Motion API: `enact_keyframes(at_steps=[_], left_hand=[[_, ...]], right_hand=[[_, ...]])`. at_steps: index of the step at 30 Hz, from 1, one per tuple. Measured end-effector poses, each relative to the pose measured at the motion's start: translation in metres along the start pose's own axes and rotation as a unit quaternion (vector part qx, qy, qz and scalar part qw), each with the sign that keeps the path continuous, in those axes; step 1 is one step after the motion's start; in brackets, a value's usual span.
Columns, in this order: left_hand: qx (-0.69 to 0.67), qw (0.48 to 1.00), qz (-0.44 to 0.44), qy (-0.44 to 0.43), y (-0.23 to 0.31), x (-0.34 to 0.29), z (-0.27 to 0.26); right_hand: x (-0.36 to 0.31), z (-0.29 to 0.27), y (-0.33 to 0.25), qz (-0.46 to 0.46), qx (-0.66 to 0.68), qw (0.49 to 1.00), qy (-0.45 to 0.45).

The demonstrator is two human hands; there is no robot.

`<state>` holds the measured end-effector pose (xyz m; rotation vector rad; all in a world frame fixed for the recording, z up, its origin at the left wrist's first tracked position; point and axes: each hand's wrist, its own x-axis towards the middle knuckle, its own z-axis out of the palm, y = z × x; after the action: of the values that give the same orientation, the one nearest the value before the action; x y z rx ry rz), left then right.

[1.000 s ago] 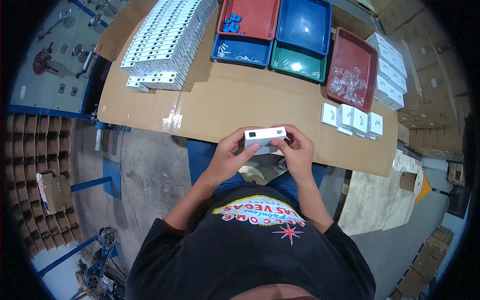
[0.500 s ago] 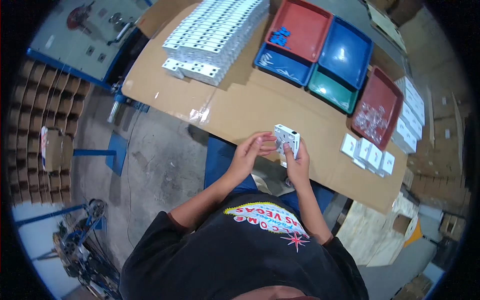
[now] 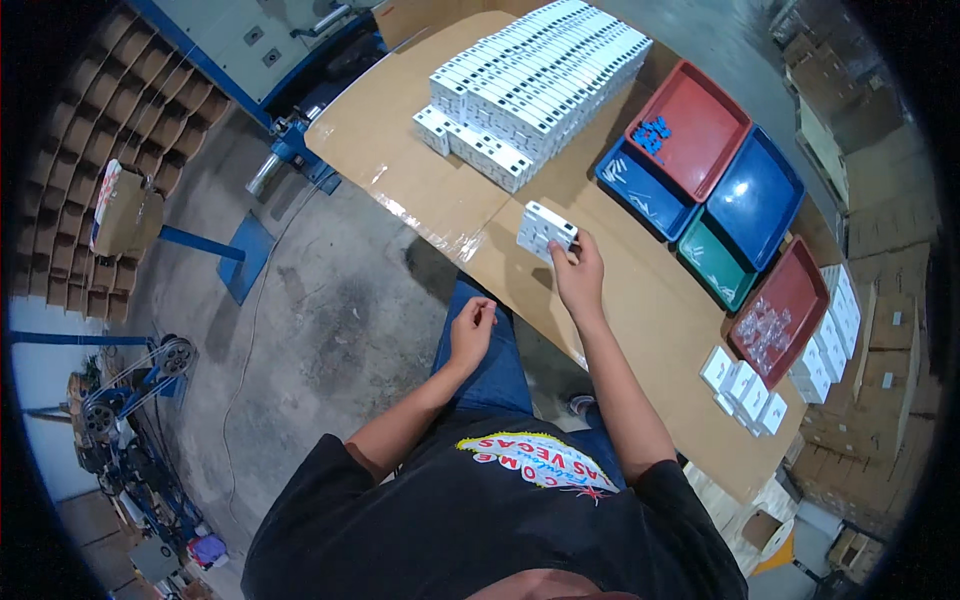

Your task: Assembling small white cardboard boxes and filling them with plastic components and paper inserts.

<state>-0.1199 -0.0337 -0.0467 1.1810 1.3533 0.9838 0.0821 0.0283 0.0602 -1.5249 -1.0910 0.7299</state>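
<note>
My right hand (image 3: 580,279) grips a white plastic housing (image 3: 541,232) by its near right side, with the thumb on its face. The housing is flat and squarish, with small holes and dark marks, and is held tilted over the table. My left hand (image 3: 472,331) is loosely closed above my lap, off the table's front edge, and nothing shows in its fingers. Beyond the held housing stands a large stack of similar white housings (image 3: 545,85) in tight rows, with a lower row along its near side.
The cardboard-covered table (image 3: 400,180) bears a red tray (image 3: 708,105) with blue parts, a blue tray (image 3: 625,205) with pale pins, another blue tray (image 3: 760,200), a green tray (image 3: 715,262) and a dark red tray (image 3: 810,290) with clear pieces. White boxes (image 3: 742,388) sit at the right.
My left hand has come away from the housing, drawn back and closed. My right hand has carried the housing toward the stack. The whole view has turned left.
</note>
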Motion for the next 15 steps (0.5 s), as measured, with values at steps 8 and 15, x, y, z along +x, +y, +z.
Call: enact_keyframes(at_steps=[8, 15], left_hand=[[0.124, 0.992, -0.001, 0.037, 0.02, -0.001, 0.003], [0.131, 0.99, -0.001, 0.049, 0.025, -0.001, -0.001]], right_hand=[[0.097, 0.076, -0.054, -0.24, -0.133, 0.961, 0.021], [0.15, 0.112, -0.065, -0.287, -0.285, 0.915, 0.015]])
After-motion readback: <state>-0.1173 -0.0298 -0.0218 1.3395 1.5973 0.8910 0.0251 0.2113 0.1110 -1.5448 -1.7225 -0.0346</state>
